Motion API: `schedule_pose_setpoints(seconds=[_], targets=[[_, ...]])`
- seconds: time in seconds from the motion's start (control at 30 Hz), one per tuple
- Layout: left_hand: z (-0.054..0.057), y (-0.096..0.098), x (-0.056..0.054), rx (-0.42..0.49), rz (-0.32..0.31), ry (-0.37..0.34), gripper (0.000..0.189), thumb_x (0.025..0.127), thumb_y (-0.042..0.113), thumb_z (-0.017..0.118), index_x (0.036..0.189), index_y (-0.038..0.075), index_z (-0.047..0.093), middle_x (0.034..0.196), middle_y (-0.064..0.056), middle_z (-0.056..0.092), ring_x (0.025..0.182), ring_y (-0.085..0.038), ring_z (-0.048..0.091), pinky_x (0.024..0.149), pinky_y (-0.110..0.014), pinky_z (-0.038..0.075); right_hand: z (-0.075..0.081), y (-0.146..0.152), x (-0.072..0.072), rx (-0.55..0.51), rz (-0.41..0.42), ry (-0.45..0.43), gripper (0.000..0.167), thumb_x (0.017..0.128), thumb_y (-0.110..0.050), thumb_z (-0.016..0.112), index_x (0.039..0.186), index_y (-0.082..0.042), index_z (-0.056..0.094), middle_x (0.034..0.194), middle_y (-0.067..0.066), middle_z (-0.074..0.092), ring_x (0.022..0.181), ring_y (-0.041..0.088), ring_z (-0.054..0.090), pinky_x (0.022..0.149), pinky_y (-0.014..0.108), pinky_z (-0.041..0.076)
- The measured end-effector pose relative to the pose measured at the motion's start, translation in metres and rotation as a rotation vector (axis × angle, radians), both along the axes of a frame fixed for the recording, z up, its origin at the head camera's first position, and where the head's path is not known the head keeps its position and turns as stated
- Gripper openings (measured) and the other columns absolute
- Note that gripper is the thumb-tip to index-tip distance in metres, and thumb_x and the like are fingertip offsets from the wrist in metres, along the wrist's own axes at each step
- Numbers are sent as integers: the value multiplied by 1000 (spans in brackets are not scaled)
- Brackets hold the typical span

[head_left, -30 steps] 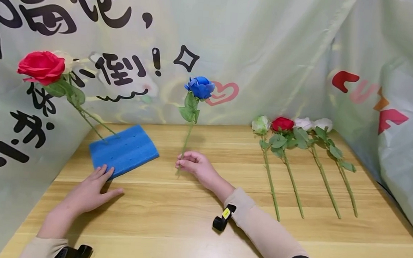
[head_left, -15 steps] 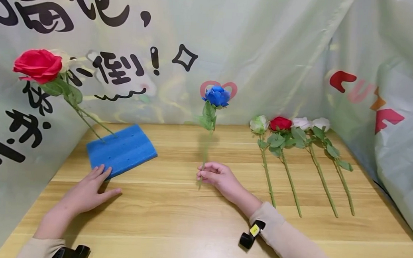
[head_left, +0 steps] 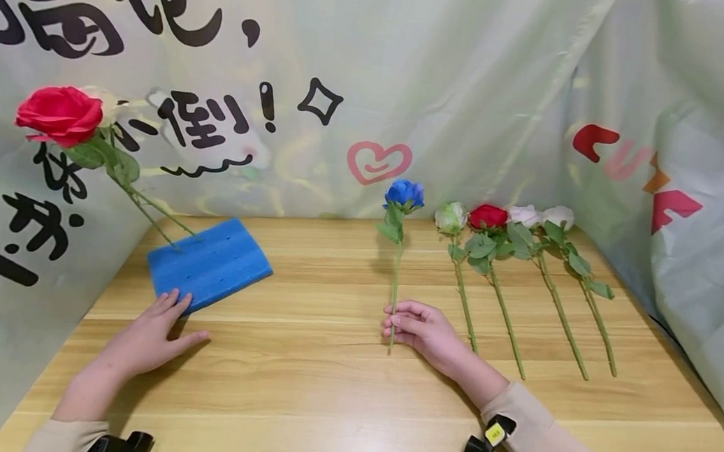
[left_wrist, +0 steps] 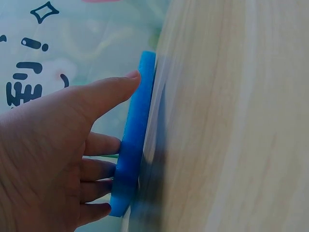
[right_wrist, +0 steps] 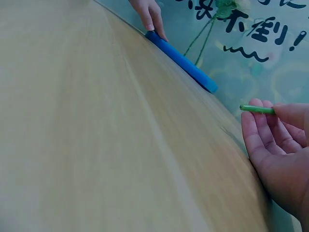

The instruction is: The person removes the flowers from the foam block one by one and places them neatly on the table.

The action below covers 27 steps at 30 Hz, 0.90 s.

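In the head view my right hand pinches the lower stem of a blue artificial rose, bloom upward, left of the flowers lying on the table. The right wrist view shows the stem's cut end between thumb and fingers. My left hand rests its straight fingertips on the near edge of a blue foam block with small holes. A red rose and a pale rose, partly hidden behind it, stand in the block, leaning left. The left wrist view shows the fingers against the block's side.
On the right of the wooden table lie a green-white rose, a red rose and two whitish roses, stems toward me. A printed cloth hangs behind the table.
My right hand has moved right and nearer to me with the blue rose, whose bloom is now lower in view. The left hand stays on the foam block.
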<state>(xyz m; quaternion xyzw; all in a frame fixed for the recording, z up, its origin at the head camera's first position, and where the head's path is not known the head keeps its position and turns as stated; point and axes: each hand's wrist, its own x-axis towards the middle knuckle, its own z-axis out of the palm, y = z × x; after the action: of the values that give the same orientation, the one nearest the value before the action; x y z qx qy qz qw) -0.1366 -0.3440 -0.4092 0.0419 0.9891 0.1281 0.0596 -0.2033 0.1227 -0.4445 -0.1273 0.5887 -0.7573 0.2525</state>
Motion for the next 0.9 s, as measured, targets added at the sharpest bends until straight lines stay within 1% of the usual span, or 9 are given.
schedule_pose_setpoints(seconds=[0.3, 0.43, 0.67, 0.9], targets=[[-1, -1, 0, -3, 2, 9, 98, 86, 66, 57, 151, -3, 30, 154, -36, 21, 143, -53, 19, 109, -70, 24, 0, 25, 8, -70, 30, -89, 19, 99, -5, 53, 117, -2, 58, 100, 2, 69, 95, 14, 69, 90, 29, 57], [-1, -1, 1, 1, 1, 6, 98, 87, 66, 57, 151, -3, 30, 155, -36, 20, 143, -53, 19, 109, -70, 24, 1, 33, 10, -113, 30, -152, 18, 100, -3, 49, 113, -5, 61, 100, 2, 69, 95, 13, 68, 90, 28, 57], [1, 0, 1, 3, 1, 2, 98, 87, 66, 57, 150, -3, 30, 154, -36, 20, 143, -54, 19, 109, -70, 24, 5, 40, 7, -191, 4, -297, 20, 101, -2, 45, 115, -4, 59, 102, 3, 66, 91, 11, 65, 88, 26, 57], [1, 1, 1, 8, 1, 1, 98, 87, 65, 57, 150, -5, 30, 154, -37, 20, 143, -54, 18, 109, -70, 24, 6, 42, 3, -221, -18, -351, 23, 102, -4, 45, 115, -7, 63, 97, 1, 66, 89, 9, 64, 84, 23, 56]])
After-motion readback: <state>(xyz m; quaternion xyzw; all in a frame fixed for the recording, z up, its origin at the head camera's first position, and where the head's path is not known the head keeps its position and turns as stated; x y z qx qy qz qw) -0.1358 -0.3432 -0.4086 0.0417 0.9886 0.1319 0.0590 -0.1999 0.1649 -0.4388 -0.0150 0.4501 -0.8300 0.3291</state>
